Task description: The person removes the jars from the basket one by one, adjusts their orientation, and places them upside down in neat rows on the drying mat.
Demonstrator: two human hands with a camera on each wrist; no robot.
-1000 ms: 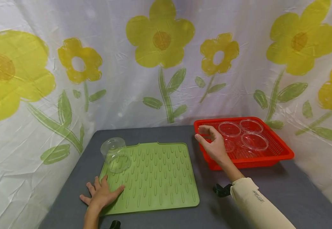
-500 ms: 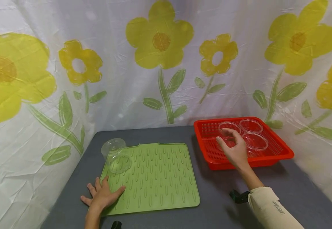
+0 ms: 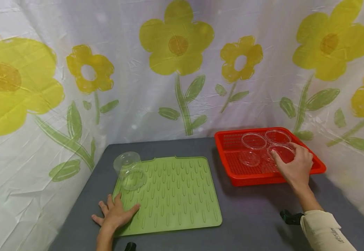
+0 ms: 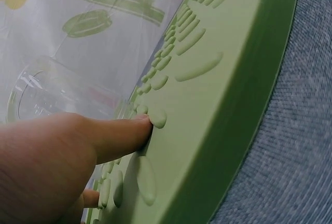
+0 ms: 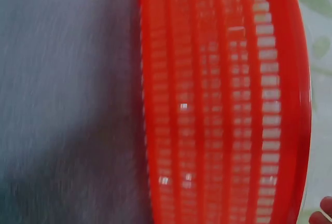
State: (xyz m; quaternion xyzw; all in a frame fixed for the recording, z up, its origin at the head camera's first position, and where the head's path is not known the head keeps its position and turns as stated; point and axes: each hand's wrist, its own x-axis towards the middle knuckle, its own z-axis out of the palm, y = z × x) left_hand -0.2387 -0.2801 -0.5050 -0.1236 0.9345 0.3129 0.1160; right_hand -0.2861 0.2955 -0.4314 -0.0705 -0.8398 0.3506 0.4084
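Clear cup: standing at the near right of three in the red basket, far right on the grey table. Right hand: curving over the rim, with thumb and fingers apart on either side; impossible to tell whether gripping or merely touching; showing only as fingertips in the corner of the right wrist view. Left hand: resting on the near left edge of the green mat, with fingers spread, holding nothing.

Risks, judging by position: slipping out of a light pinch, owing to smooth plastic; bending the wall, if squeezing too hard; knocking the left cup or far cup, owing to closely crowding rims; catching the basket's edge, if lifting too low. Possibly misjudging the rim's place too, owing to see-through sides. On the left, possibly dragging the mat askew, if leaning unevenly on that hand, and so tipping the lone cup, standing at the mat's far left corner.
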